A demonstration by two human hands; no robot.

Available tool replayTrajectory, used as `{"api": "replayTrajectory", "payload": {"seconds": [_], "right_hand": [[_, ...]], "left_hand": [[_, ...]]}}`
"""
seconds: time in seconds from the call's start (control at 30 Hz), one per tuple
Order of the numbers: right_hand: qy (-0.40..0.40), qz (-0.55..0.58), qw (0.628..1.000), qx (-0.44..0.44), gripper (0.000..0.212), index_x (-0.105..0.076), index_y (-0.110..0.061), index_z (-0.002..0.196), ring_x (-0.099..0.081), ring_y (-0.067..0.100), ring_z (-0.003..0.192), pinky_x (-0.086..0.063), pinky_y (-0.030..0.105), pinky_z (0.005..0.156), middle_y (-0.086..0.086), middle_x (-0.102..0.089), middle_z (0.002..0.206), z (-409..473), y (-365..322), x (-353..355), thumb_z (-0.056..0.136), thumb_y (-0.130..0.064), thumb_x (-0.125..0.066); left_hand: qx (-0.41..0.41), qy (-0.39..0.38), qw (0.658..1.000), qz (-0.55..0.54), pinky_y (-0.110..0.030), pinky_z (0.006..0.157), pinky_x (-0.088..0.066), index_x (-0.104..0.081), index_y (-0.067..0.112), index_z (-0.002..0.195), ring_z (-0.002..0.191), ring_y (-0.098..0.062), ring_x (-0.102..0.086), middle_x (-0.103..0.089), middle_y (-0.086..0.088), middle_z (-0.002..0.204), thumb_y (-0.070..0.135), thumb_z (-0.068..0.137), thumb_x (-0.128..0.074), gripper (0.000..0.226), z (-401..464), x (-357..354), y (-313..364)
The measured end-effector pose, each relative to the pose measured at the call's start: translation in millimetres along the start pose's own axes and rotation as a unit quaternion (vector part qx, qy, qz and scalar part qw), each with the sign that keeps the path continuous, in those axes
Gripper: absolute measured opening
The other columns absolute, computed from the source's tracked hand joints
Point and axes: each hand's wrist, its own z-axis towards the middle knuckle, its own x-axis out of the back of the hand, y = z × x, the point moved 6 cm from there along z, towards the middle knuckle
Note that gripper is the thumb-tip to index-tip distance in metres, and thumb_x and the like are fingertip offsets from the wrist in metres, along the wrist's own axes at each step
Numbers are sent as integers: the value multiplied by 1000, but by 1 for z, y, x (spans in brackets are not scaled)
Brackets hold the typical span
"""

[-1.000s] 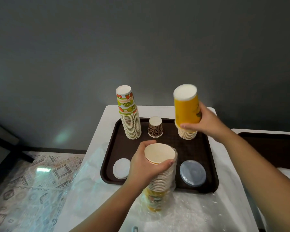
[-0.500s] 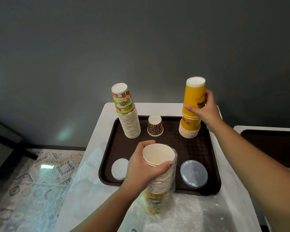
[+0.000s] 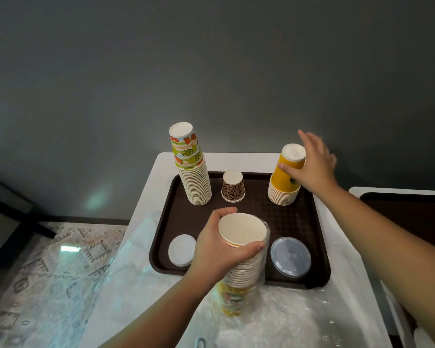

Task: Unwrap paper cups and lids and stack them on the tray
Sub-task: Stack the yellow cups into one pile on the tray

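Note:
My left hand (image 3: 215, 249) grips the top of a stack of paper cups (image 3: 244, 262) still half inside clear plastic wrap (image 3: 239, 297), at the front edge of the brown tray (image 3: 299, 222). My right hand (image 3: 312, 164) has straight, spread fingers against the upside-down yellow cup stack (image 3: 285, 182) at the tray's back right; the thumb touches its side. A tall fruit-print cup stack (image 3: 191, 167) stands at the back left. A small leopard-print cup (image 3: 233, 187) sits between them. A white lid (image 3: 182, 249) and a clear lid (image 3: 290, 257) lie at the tray's front.
The tray sits on a white table (image 3: 161, 167) draped with loose clear plastic (image 3: 299, 317) in front. A second brown tray (image 3: 412, 217) is on another table to the right. A patterned rug (image 3: 48, 272) covers the floor at left. A grey wall is behind.
My right hand set the yellow cup down onto the back-right stack, then released its grip and spread its fingers. My left hand kept holding the wrapped stack in place.

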Motion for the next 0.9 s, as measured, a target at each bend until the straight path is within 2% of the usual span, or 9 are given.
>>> {"api": "replayTrajectory", "payload": {"seconds": [0.07, 0.13, 0.17, 0.23, 0.33, 0.4, 0.53, 0.7, 0.9], "right_hand": [[-10, 57, 997, 44, 80, -31, -25, 145, -30, 26, 137, -26, 47, 109, 3, -29, 151, -13, -18, 11, 78, -38, -74], [-64, 113, 989, 77, 70, -40, -25, 140, -39, 20, 129, -37, 35, 101, 1, -37, 145, -32, -36, 16, 79, -33, -73], [-98, 120, 983, 94, 65, -44, -25, 137, -41, 16, 127, -36, 28, 98, -1, -41, 141, -44, -45, 17, 80, -34, -72], [-161, 130, 970, 127, 60, -48, -26, 134, -46, 6, 122, -35, 19, 96, -6, -48, 135, -69, -63, 18, 79, -40, -70], [-255, 138, 944, 159, 68, -47, -28, 134, -47, -3, 117, -39, 11, 93, -10, -49, 132, -110, -87, 16, 74, -52, -66], [-299, 117, 932, 169, 71, -42, -32, 137, -46, -3, 118, -39, 13, 96, -12, -46, 132, -132, -95, 12, 75, -50, -70], [-309, 84, 928, 192, 73, -39, -39, 137, -40, -3, 120, -32, 13, 97, -16, -42, 130, -157, -102, 10, 74, -46, -75], [-318, 2, 924, 212, 85, -28, -33, 144, -30, 6, 127, -24, 15, 100, -11, -36, 139, -167, -104, 9, 74, -51, -73], [-322, -11, 924, 203, 81, -31, -35, 142, -35, 9, 124, -30, 23, 102, -11, -40, 135, -169, -105, 9, 74, -52, -72]], "left_hand": [[-5, -6, 1000, 2, -5, 79, -44, -50, 33, 116, 100, 13, -53, -59, 22, 108, 52, 41, -82, 83, 0, -1, 0], [-10, -10, 1000, 7, -6, 80, -44, -49, 35, 116, 102, 13, -52, -58, 23, 108, 58, 38, -80, 88, -1, -2, 1], [-13, -12, 1000, 10, -7, 81, -44, -48, 36, 117, 102, 13, -52, -57, 24, 109, 61, 36, -77, 90, -1, -3, 1], [-16, -18, 1000, 12, -7, 82, -43, -46, 37, 116, 102, 14, -51, -56, 24, 109, 62, 33, -75, 91, -4, -5, 3], [-21, -24, 999, 2, -6, 79, -44, -43, 38, 112, 98, 13, -55, -59, 21, 105, 59, 33, -77, 89, -8, -8, 3], [-27, -33, 999, -3, -6, 77, -45, -40, 37, 111, 97, 12, -56, -60, 19, 105, 57, 34, -78, 88, -12, -11, 4], [-46, -55, 997, -10, -4, 77, -42, -38, 32, 117, 102, 13, -54, -57, 19, 110, 50, 37, -78, 91, -19, -13, 8], [-23, -80, 996, -15, -7, 75, -45, -41, 31, 118, 96, 14, -56, -61, 16, 104, 52, 35, -74, 93, -28, -16, -3], [-3, -90, 996, -29, -21, 81, -52, -47, 28, 121, 97, 3, -61, -65, 12, 106, 50, 38, -78, 91, -33, -19, -15]]}}
